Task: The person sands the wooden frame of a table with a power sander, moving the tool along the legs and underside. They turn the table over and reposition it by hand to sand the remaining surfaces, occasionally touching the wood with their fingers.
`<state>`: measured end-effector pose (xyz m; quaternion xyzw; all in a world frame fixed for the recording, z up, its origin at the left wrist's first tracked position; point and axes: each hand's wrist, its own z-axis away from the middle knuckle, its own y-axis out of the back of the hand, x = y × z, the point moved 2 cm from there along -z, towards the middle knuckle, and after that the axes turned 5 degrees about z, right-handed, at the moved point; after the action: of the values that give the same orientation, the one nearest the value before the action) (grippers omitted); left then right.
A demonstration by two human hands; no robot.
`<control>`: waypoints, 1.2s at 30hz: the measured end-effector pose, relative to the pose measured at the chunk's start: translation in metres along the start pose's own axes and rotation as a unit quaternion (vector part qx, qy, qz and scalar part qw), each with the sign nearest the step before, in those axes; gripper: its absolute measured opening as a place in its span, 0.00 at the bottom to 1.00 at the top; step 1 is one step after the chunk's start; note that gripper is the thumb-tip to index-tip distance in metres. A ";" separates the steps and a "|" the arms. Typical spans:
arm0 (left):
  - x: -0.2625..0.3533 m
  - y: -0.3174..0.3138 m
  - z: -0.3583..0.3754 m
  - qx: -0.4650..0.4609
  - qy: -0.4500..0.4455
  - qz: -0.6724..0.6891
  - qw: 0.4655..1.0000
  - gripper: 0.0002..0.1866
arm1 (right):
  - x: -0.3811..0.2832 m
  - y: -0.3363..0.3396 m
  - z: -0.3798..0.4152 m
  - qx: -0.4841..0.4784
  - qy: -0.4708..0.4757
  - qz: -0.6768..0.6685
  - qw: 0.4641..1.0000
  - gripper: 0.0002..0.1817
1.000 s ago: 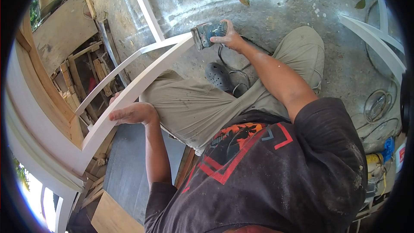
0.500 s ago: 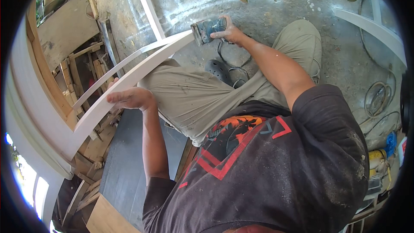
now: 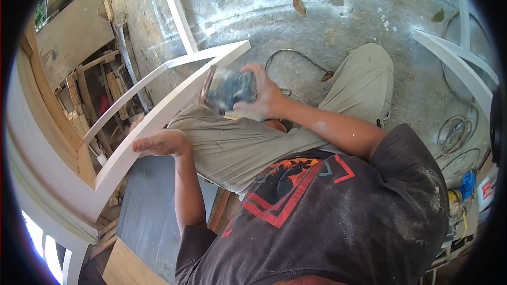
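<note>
A long white curved wooden frame piece [image 3: 174, 99] runs from the lower left up to the centre. My left hand [image 3: 160, 141] is wrapped round it near its middle, thumb on the near face and fingertips showing at the far side. In my right hand [image 3: 264, 92] is a blue power sander [image 3: 231, 89], blurred by motion, its pad side turned left toward the curved piece's edge. Whether the pad touches the wood cannot be made out. A thinner white curved strip [image 3: 127, 96] lies beyond the held piece.
Scrap wood [image 3: 87, 95] is piled at the left beside a plywood board [image 3: 74, 34]. A dark panel [image 3: 150, 206] lies below my left arm. More white frame parts [image 3: 459, 66] and a coiled cable [image 3: 454, 134] are at the right. A black cord [image 3: 296, 51] crosses the concrete floor.
My right hand and the sander have moved left and down, from the tip of the curved piece to further along it. The view has shifted slightly. My left hand still holds the piece.
</note>
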<state>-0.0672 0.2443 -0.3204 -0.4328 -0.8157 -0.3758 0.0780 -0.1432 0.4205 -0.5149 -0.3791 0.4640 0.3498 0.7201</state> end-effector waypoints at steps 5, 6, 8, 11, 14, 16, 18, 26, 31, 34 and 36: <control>-0.001 0.002 0.001 -0.008 0.041 -0.005 0.999 0.45 | 0.081 0.035 -0.065 0.080 0.001 -0.038 0.996 0.55; -0.001 0.004 0.000 -0.027 0.044 -0.005 0.999 0.47 | 0.103 0.036 -0.081 0.098 -0.015 -0.068 0.993 0.55; 0.001 0.013 0.000 -0.081 0.053 -0.006 0.995 0.47 | 0.115 0.040 -0.089 0.108 -0.077 -0.134 0.982 0.56; 0.000 0.030 0.000 -0.096 0.078 -0.082 0.989 0.43 | 0.107 0.042 -0.086 0.090 -0.136 -0.175 0.971 0.56; 0.020 0.046 -0.009 -0.249 0.247 -0.077 0.933 0.35 | 0.063 0.036 -0.069 0.093 -0.025 -0.005 0.995 0.54; -0.006 0.059 -0.015 -0.372 0.181 -0.171 0.894 0.33 | 0.034 0.023 -0.056 0.068 0.029 -0.058 0.996 0.53; -0.011 0.063 -0.019 -0.364 0.129 -0.093 0.918 0.32 | -0.008 -0.003 -0.045 0.042 0.060 -0.083 0.994 0.53; -0.060 0.085 -0.034 -0.406 0.162 0.389 0.811 0.38 | -0.165 -0.044 0.031 0.094 0.189 0.002 0.978 0.52; -0.055 0.016 -0.064 -0.408 0.244 0.620 0.625 0.23 | -0.204 -0.054 0.052 0.144 0.286 0.010 0.947 0.54; -0.027 -0.008 -0.056 -0.465 0.150 0.593 0.640 0.30 | -0.229 -0.065 0.063 0.156 0.306 -0.020 0.939 0.53; -0.021 -0.012 -0.064 -0.508 0.146 0.629 0.570 0.37 | -0.254 -0.069 0.066 0.127 0.305 -0.023 0.944 0.53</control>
<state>-0.0762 0.1831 -0.2918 -0.7447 0.0098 -0.6428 0.1794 -0.1401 0.4072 -0.2441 -0.3834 0.6933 0.1387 0.5943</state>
